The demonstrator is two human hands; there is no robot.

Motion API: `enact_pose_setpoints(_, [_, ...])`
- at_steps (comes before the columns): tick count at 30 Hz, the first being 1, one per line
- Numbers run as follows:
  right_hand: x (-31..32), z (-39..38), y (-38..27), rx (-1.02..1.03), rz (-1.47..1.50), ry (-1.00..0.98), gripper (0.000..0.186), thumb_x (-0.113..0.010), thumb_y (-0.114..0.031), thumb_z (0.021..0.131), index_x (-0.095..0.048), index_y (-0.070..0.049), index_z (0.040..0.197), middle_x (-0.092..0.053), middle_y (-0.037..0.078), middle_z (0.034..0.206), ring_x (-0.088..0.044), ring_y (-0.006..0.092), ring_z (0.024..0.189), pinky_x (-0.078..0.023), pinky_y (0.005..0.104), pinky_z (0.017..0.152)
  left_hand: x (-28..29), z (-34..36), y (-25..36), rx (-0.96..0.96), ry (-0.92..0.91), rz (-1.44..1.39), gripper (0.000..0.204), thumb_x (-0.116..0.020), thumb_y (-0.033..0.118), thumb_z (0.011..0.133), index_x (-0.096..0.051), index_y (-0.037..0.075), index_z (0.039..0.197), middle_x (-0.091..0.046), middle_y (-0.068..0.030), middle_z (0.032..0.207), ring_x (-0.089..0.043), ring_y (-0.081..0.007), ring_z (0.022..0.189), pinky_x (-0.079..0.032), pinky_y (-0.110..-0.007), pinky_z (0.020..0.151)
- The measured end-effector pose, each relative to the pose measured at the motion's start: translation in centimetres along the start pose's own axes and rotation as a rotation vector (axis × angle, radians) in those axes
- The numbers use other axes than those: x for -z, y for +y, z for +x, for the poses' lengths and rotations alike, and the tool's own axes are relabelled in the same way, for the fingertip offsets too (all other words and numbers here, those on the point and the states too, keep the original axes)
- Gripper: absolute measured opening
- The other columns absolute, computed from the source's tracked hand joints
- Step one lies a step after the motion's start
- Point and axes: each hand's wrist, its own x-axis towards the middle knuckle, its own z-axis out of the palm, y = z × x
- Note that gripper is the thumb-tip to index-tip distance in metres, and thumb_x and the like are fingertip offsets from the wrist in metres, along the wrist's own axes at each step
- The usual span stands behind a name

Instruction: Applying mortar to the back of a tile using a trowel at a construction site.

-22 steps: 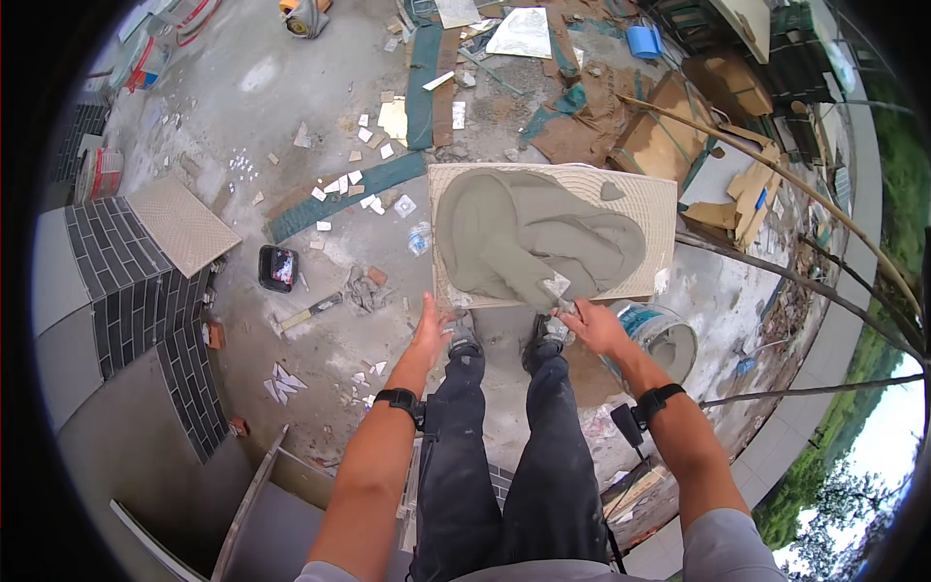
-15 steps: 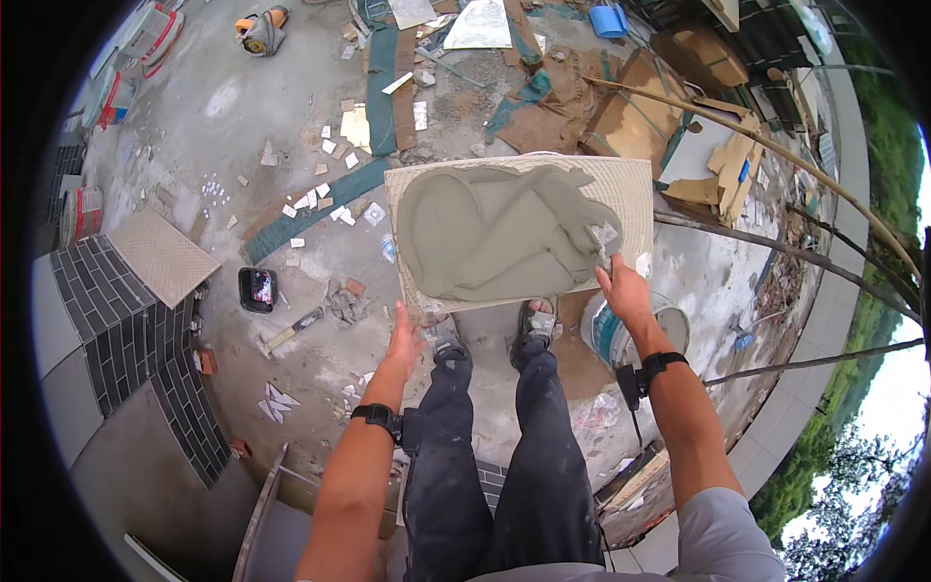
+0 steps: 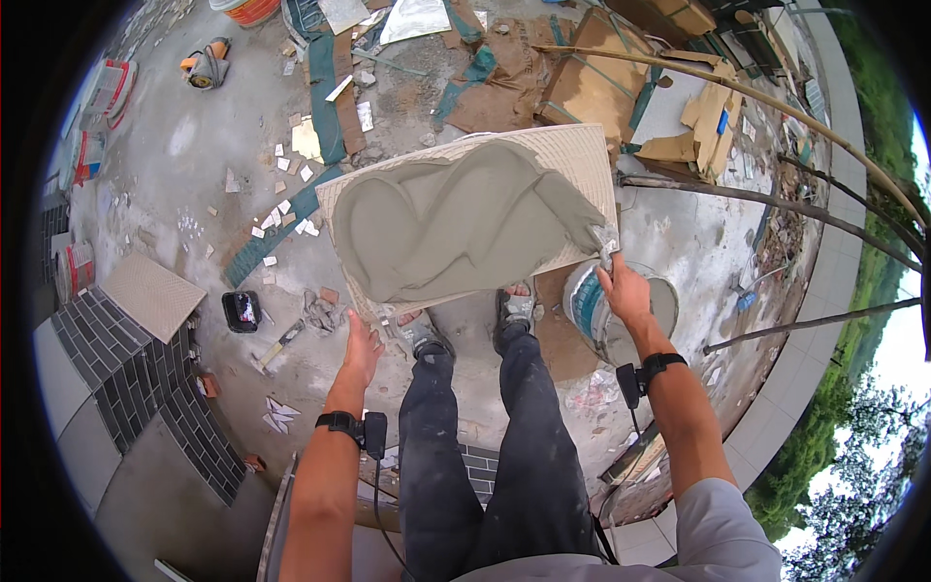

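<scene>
Tile (image 3: 590,160): beige, rectangular, ribbed face up, lying aslant with its right end farther than its left; ribs show bare along the far and right margins. Mortar (image 3: 456,228): grey, wet, covering most of the tile in smooth swells and folds. Trowel (image 3: 606,238): mortar-smeared, at the tile's near right corner, handle toward the near side.

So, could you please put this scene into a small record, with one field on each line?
Left hand: open, near the left end of the tile; contact unclear
Right hand: holding a trowel at the tile's near right corner
Tile: pale, ridged, grey mortar spread over most of it
Bucket: on the floor, partly behind the right hand
</scene>
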Motion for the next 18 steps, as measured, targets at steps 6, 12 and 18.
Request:
enact_pose_setpoints(6, [-0.5, -7.6, -6.4, -0.565, 1.195, -0.379, 0.038, -0.055, -0.038, 0.093, -0.048, -0.002, 0.101, -0.052, 0.006, 0.059, -0.051, 0.012, 0.048, -0.041, 0.0307, 0.046, -0.1, -0.5, 0.5, 0.034, 0.021, 0.076, 0.103, -0.026, 0.08, 0.082, 0.007, 0.01, 0.15, 0.002, -0.0161, 0.157, -0.004, -0.035, 0.144, -0.013, -0.051, 0.113])
enact_pose_setpoints(12, [-5.7, -15.3, -13.0, 0.07, 0.665, -0.282, 0.036, -0.061, -0.027, 0.087, -0.049, -0.002, 0.11, -0.058, 0.016, 0.084, -0.06, 0.0354, 0.079, -0.046, 0.0453, 0.066, -1.1, -0.3, 0.4, 0.079, 0.028, 0.152, 0.101, -0.025, 0.08, 0.083, 0.006, 0.011, 0.15, 0.0, -0.0153, 0.157, -0.005, -0.035, 0.144, -0.014, -0.052, 0.113])
enact_pose_setpoints(18, [-14.2, -14.0, -12.7, 0.109, 0.632, -0.132, 0.035, -0.063, -0.023, 0.085, -0.05, -0.001, 0.108, -0.056, 0.016, 0.089, -0.058, 0.0356, 0.087, -0.046, 0.045, 0.071, -0.2, -0.4, -0.1, 0.051, 0.023, 0.217, 0.108, -0.026, 0.084, 0.079, 0.008, 0.01, 0.15, 0.004, -0.015, 0.157, -0.006, -0.0337, 0.144, -0.014, -0.051, 0.113])
